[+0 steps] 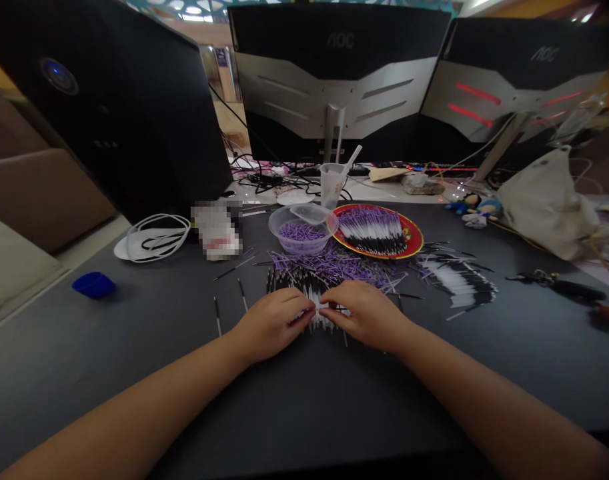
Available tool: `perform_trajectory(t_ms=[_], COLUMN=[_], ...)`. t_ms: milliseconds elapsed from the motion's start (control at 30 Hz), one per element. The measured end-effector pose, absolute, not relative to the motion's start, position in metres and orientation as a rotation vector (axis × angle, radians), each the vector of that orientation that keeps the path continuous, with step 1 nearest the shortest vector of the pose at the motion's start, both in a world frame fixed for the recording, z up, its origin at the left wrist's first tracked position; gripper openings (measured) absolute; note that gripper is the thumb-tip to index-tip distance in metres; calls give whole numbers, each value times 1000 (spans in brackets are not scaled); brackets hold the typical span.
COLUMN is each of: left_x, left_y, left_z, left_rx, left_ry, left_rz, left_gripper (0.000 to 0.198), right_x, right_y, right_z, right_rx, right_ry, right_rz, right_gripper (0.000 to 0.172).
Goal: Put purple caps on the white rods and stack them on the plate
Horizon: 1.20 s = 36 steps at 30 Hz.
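Note:
My left hand (271, 321) and my right hand (365, 312) meet fingertip to fingertip over a pile of thin black-and-white sticks (304, 290) on the dark table (134, 347). Both hands are closed in a pinch on one small stick between them; the stick itself is barely visible. Behind the pile lies a heap of purple pieces (339, 265). A clear plastic bowl (303, 230) holds more purple pieces. A red plate (377, 231) carries rows of sticks with purple ends. Another fan of black-and-white sticks (457, 275) lies to the right.
A clear cup with a straw (333, 183) stands behind the bowl. A blue cap (94, 285) and a white coiled cable (154, 237) are at the left. Monitors (341, 80) line the back, a cloth bag (544, 203) sits at the right, and pliers (559, 285) lie nearby.

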<state>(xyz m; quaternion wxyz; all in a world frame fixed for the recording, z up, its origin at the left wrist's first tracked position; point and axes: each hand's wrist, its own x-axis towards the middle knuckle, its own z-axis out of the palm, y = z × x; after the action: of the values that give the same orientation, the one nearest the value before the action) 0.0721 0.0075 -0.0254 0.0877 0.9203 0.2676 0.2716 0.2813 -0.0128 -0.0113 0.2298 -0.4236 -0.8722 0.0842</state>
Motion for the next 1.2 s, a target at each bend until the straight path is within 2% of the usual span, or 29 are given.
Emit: perform_trajectory(t_ms=[233, 500, 600, 800, 1033, 1200], left_x=[64, 70, 72, 73, 71, 67], left_y=[18, 24, 21, 17, 19, 24], left_z=[-19, -28, -28, -28, -29, -27], left_rx=[2443, 1742, 1828, 2308, 2513, 2512], left_ry=[1010, 1000, 1018, 998, 955, 1027], left_rz=[1010, 1045, 1032, 994, 1022, 1096], left_gripper=[9, 19, 20, 19, 33, 27], right_x=[288, 285, 282, 275, 277, 318], right_y=[-14, -13, -12, -8, -7, 28], right_z=[-6, -13, -14, -14, -9, 10], right_rx=[-1203, -1121, -1140, -1230, -1229, -1394], right_ry=[-2184, -2065, -2024, -1947, -1981, -1806], right_rz=[765, 1163, 1142, 923, 782, 476], right_gripper=[20, 35, 33, 15, 13, 18])
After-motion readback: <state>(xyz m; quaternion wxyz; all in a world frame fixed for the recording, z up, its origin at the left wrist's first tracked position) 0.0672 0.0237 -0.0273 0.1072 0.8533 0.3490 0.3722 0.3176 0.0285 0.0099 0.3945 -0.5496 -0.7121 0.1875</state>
